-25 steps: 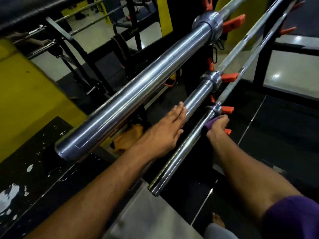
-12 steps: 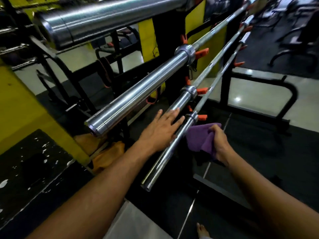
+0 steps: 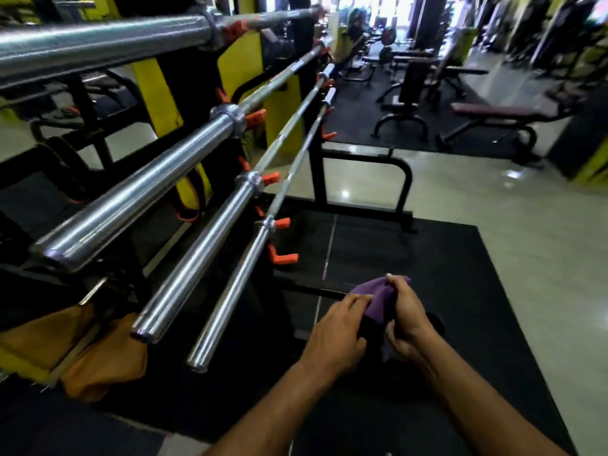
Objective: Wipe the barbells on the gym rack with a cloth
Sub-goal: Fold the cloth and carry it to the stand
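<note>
Holding the cloth [image 3: 378, 299], both hands sit right of the barbells [image 3: 227, 292].

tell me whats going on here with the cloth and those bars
A person stands beside a gym rack that holds several chrome barbells on orange hooks. Both hands are off the bars: the left hand and right hand hold a purple cloth between them, apart from the nearest barbell, as if bunching or refolding it. No bar is being wiped at this moment.
</note>
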The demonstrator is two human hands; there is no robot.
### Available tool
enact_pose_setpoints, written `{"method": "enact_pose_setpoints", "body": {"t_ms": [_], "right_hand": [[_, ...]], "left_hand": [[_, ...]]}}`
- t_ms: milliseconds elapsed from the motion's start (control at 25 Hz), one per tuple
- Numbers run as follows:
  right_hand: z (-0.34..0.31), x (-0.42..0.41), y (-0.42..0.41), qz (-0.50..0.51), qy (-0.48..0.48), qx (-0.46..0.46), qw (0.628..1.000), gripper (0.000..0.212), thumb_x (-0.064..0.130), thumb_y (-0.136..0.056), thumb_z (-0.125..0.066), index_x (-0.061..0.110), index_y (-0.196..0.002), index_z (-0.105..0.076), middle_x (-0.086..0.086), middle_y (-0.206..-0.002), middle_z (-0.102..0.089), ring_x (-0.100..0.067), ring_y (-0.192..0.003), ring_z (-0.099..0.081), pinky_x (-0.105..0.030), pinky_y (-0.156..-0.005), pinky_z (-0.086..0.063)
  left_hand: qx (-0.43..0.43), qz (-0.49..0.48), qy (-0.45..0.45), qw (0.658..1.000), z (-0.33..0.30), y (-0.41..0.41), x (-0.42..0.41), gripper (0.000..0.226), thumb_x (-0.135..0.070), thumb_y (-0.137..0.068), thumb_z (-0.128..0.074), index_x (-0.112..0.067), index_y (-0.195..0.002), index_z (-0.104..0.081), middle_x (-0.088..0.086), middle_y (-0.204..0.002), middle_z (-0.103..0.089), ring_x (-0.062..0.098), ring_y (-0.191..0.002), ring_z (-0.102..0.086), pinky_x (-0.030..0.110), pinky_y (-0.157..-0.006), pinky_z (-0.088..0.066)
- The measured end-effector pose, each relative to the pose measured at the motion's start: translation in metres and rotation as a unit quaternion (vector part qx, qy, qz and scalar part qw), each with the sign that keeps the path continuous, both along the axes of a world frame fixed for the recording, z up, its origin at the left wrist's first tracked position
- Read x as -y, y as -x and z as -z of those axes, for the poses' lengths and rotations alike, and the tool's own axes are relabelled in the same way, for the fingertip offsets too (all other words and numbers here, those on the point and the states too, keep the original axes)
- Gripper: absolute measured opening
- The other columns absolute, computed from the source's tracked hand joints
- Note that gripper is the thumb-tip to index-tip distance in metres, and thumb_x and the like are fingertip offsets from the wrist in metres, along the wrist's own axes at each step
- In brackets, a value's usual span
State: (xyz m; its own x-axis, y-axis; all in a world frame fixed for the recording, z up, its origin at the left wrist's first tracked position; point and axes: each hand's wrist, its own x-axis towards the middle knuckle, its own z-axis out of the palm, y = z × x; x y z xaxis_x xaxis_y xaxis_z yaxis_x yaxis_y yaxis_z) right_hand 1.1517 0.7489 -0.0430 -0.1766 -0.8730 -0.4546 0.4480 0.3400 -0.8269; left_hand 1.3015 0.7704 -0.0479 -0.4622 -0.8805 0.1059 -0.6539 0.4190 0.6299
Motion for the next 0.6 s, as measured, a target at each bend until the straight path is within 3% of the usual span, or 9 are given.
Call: {"method": "enact_pose_setpoints", "body": {"t_ms": [120,200,280,400,520,600], "right_hand": [[-0.004,-0.026,0.049,0.013,-0.008,-0.001,1.0,0.046,0.048,-0.096,-0.057,0.008,-0.117,-0.066,-0.02,-0.11,-0.071,-0.033,-0.105,-0.068,-0.047,-0.09,-0.056],[-0.001,-0.039,0.092,0.023,-0.009,0.001,1.0,0.047,0.048,-0.093,-0.059,0.009,-0.118,-0.066,-0.019,-0.114,-0.071,-0.033,-0.11,-0.066,-0.054,-0.099,-0.051],[0.002,-0.054,0.14,0.016,0.01,0.0,1.0,0.035,0.036,-0.094,-0.057,0.008,-0.113,-0.066,-0.019,-0.115,-0.07,-0.031,-0.108,-0.065,-0.052,-0.101,-0.05],[0.013,-0.071,0.213,-0.043,0.011,-0.128,0.991,0.023,0.023,-0.098,-0.055,0.018,-0.116,-0.068,-0.011,-0.115,-0.068,-0.023,-0.103,-0.065,-0.037,-0.087,-0.055],[0.027,-0.085,0.291,-0.144,0.024,-0.264,0.953,0.021,0.041,-0.095,-0.064,0.03,-0.112,-0.07,0.006,-0.108,-0.072,-0.017,-0.105,-0.067,-0.037,-0.094,-0.055],[0.037,-0.091,0.339,-0.205,0.012,-0.334,0.92,0.027,0.051,-0.092,-0.065,0.034,-0.112,-0.071,0.01,-0.106,-0.074,-0.009,-0.1,-0.069,-0.039,-0.093,-0.055]], "left_hand": [[-0.086,0.03,-0.051,0.994,-0.001,0.034,0.004,0.048,-0.012,-0.085,-0.053,-0.034,-0.128,-0.052,-0.013,-0.128,-0.056,0.009,-0.113,-0.059,0.037,-0.096,-0.051],[-0.126,0.06,-0.084,0.987,-0.001,0.067,0.008,0.036,-0.014,-0.092,-0.057,-0.035,-0.121,-0.057,-0.015,-0.115,-0.064,0.002,-0.104,-0.062,0.032,-0.09,-0.054],[-0.154,0.08,-0.126,0.977,0.0,0.109,0.012,0.023,-0.016,-0.097,-0.058,-0.034,-0.11,-0.061,-0.013,-0.099,-0.068,0.001,-0.089,-0.064,0.031,-0.077,-0.055],[-0.17,0.08,-0.153,0.97,0.006,0.169,0.023,0.015,-0.017,-0.102,-0.055,-0.029,-0.096,-0.062,-0.005,-0.085,-0.066,0.004,-0.074,-0.058,0.037,-0.066,-0.049],[-0.153,0.091,-0.155,0.972,0.007,0.236,0.043,0.015,-0.019,-0.102,-0.057,-0.029,-0.092,-0.063,-0.006,-0.086,-0.066,0.008,-0.079,-0.062,0.036,-0.07,-0.051],[-0.119,0.103,-0.159,0.975,0.007,0.279,0.062,0.011,-0.026,-0.1,-0.06,-0.03,-0.09,-0.064,-0.01,-0.085,-0.066,0.005,-0.08,-0.062,0.025,-0.068,-0.049]]}}
